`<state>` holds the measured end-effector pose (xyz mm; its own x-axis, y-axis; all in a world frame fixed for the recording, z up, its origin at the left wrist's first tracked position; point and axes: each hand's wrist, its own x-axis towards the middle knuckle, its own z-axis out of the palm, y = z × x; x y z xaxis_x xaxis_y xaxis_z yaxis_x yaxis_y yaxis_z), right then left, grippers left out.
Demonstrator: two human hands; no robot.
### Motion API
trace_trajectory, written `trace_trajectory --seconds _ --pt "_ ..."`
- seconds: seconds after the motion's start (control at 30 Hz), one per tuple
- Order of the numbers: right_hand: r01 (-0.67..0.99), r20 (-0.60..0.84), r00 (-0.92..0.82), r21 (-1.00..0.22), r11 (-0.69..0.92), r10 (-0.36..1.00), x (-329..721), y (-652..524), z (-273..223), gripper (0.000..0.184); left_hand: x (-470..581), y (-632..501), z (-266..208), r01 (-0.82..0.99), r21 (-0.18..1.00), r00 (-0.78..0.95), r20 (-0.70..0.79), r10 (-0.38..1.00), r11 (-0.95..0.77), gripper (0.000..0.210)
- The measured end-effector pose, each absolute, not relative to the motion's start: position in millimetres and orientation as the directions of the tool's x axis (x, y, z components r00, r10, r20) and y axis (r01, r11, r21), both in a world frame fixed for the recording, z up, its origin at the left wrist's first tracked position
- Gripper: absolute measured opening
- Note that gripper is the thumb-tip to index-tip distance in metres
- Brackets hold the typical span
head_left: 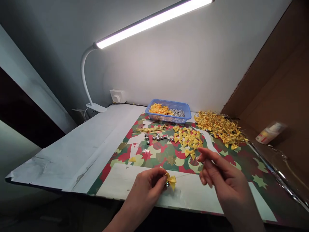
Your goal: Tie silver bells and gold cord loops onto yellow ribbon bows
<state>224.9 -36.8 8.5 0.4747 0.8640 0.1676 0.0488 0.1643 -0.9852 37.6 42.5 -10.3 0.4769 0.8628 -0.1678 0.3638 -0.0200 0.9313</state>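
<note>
My left hand [153, 185] pinches a yellow ribbon bow [172, 181] between thumb and fingertips, just above the white strip at the table's front edge. A small silver bell [167, 185] hangs under the bow, against my fingers. From the bow a thin pale cord [185, 176] runs rightward to my right hand [219, 177], whose fingers are curled closed about its end; the exact grip is partly hidden. Beyond my right hand lies a loose group of yellow bows [188, 138]. Several silver bells [158, 137] sit left of these, in front of a bundle of gold cords [152, 129].
A blue basket [170, 120] at the back holds yellow bows and silver bells. Corded bows form a heap [219, 127] at the back right. A small bottle [270, 132] stands by the cardboard wall [272, 87]. A clip-on lamp [83, 71] arches over from the left.
</note>
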Motion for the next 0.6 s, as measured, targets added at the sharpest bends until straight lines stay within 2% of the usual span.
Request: trace_trajectory --seconds 0.07,0.17,0.37,0.43,0.5,0.6 --pt "0.026 0.198 0.509 -0.976 0.215 0.838 230 -34 10 0.024 43 47 -11 0.433 0.897 0.464 -0.137 0.875 -0.089 0.024" --pt "0.013 0.216 0.437 -0.972 0.234 0.873 230 -25 3 0.026 48 52 -11 0.510 0.843 0.453 -0.092 0.887 -0.173 0.018" --pt "-0.099 0.085 0.474 -0.984 0.149 0.876 215 -11 -32 0.044 46 60 -14 0.572 0.787 0.451 -0.064 0.890 -0.234 0.015" --pt "-0.114 0.046 0.497 -0.987 0.117 0.866 211 -10 -45 0.040 43 62 -13 0.578 0.781 0.449 -0.062 0.891 -0.237 0.014" --pt "-0.068 0.026 0.506 -0.995 0.070 0.862 207 -12 -58 0.031 40 66 -10 0.583 0.774 0.450 -0.053 0.892 -0.248 0.016" --pt "0.111 0.092 0.491 -0.993 0.042 0.866 202 -15 -69 0.031 40 79 4 0.627 0.719 0.425 0.007 0.905 -0.300 0.021"
